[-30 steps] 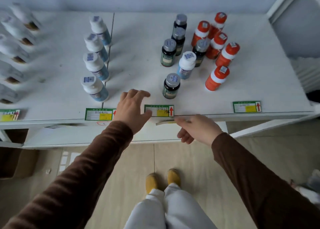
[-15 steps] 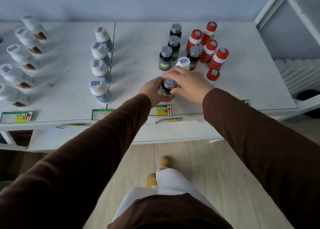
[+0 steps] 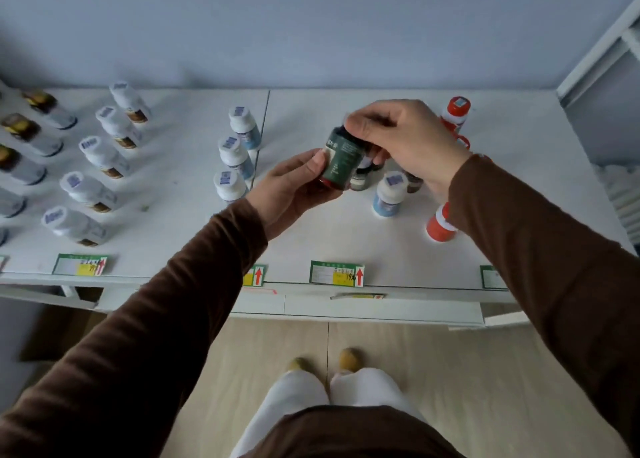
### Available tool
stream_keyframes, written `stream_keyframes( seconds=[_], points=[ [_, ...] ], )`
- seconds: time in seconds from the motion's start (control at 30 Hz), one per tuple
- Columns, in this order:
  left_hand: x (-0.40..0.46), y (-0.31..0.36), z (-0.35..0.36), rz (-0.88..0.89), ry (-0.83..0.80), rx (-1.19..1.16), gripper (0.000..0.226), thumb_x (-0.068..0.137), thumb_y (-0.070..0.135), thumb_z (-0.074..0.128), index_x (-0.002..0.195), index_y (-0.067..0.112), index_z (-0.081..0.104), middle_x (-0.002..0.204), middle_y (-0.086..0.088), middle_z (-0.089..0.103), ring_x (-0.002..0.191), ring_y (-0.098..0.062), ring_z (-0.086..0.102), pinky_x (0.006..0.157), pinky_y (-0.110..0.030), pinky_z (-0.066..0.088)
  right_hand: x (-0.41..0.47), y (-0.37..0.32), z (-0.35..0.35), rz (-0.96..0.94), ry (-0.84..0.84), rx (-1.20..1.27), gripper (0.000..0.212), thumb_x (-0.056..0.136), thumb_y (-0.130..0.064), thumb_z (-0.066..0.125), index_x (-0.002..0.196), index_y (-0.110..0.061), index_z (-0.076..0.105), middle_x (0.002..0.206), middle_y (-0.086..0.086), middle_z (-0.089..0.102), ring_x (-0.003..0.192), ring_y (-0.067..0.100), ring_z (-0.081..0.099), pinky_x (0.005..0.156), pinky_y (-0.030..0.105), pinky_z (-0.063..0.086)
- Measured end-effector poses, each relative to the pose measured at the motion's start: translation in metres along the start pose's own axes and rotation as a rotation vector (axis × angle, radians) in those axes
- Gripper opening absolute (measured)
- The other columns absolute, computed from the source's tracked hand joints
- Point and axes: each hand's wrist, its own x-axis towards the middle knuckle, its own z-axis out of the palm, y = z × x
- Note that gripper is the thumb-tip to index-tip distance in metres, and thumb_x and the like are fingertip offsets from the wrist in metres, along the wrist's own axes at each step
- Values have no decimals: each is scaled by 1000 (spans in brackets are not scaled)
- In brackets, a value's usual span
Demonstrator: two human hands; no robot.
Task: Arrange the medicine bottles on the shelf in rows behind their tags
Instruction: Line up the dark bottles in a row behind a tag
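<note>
A dark green-labelled bottle (image 3: 341,163) is lifted above the white shelf (image 3: 346,235), tilted. My right hand (image 3: 405,138) grips its cap end from above. My left hand (image 3: 294,189) holds its base from below. Under my right hand stand other dark bottles (image 3: 360,180), mostly hidden. A white bottle with a blue label (image 3: 389,194) stands just right of them. Orange bottles (image 3: 440,225) stand further right, partly behind my right sleeve. A green and yellow tag with a red arrow (image 3: 337,273) sits on the front edge below the held bottle.
A row of white-capped blue-label bottles (image 3: 235,156) runs back from another tag (image 3: 256,275) at the shelf seam. Rows of white bottles (image 3: 93,187) fill the left shelf behind a further tag (image 3: 81,265). A lower shelf (image 3: 363,307) juts out beneath. The wall stands behind.
Both hands have picked the dark bottle up from the shelf front and raised it, tilting it. The camera has moved closer to the shelf.
</note>
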Motion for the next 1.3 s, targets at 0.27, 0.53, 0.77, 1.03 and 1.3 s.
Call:
stream_keyframes(
  seconds=[0.27, 0.53, 0.77, 1.03, 1.3],
  points=[
    [-6, 11, -14, -29, -70, -44, 31, 95, 14, 49, 124, 3, 57, 120, -20, 61, 108, -29, 62, 98, -35, 51, 14, -9, 9, 21, -75, -7, 31, 88, -43, 68, 108, -20, 74, 100, 20, 70, 71, 17, 58, 69, 30, 51],
    [-2, -3, -9, 97, 101, 627, 46, 72, 4, 78, 111, 16, 58, 94, 4, 66, 85, -8, 63, 82, -31, 57, -4, -4, 8, -30, -256, -248, 46, 93, -25, 64, 138, -23, 55, 130, -10, 61, 119, 3, 56, 105, 21, 42],
    [-6, -36, -22, -11, 17, 1030, 55, 72, -11, 68, 121, 11, 53, 117, -5, 59, 109, -20, 58, 98, -40, 49, -32, 43, 39, -119, -275, -653, 40, 86, -26, 71, 125, -21, 60, 122, 1, 60, 110, 19, 54, 89, 30, 40],
    [5, -52, -34, 66, 166, 1301, 45, 82, 9, 66, 125, 16, 57, 122, -6, 59, 112, -21, 55, 96, -35, 45, -41, 78, 62, -183, -310, -771, 45, 85, -26, 70, 128, -19, 58, 120, 2, 58, 112, 23, 52, 90, 31, 38],
    [44, -53, -43, 71, 298, 1235, 50, 76, 24, 76, 122, 17, 58, 119, -6, 60, 109, -21, 57, 94, -36, 48, -16, 58, 17, -133, -114, -567, 41, 88, -36, 67, 126, -23, 60, 114, -5, 59, 95, 9, 56, 78, 24, 45]
  ],
)
